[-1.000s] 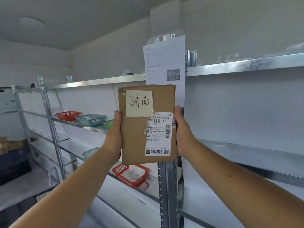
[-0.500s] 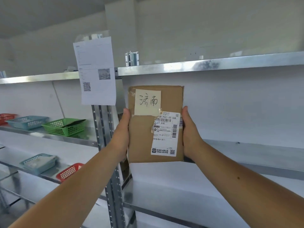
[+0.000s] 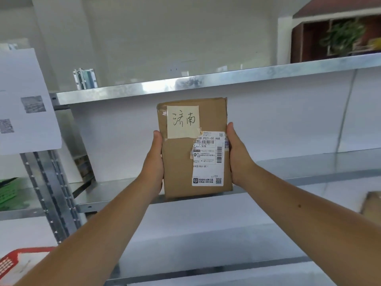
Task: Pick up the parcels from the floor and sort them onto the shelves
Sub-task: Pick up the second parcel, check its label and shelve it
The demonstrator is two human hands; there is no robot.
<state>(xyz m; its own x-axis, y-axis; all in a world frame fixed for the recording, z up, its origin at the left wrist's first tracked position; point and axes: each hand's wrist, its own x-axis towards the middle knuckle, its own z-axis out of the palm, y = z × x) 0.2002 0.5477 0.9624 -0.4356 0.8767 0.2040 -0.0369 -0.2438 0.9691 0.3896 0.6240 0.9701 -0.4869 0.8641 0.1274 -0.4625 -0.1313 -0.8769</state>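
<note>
Hands hold a flat brown cardboard parcel [image 3: 194, 148] upright in front of a grey metal shelf rack [image 3: 185, 84], level with the gap between its upper and middle boards. The left hand [image 3: 154, 162] presses the parcel's left edge and the right hand [image 3: 239, 155] its right edge, each grip closed on the cardboard with the thumb lying along the front face. A pale handwritten paper note [image 3: 183, 121] is taped near the parcel's top, and a white printed shipping label [image 3: 208, 158] covers its lower right. A white printed paper sheet [image 3: 24, 104] hangs on the perforated metal upright [image 3: 49, 190] at the left. A red plastic basket [image 3: 12, 263] shows at the lower left corner, and a green plastic basket [image 3: 7, 193] sits on a shelf at the left edge.
</note>
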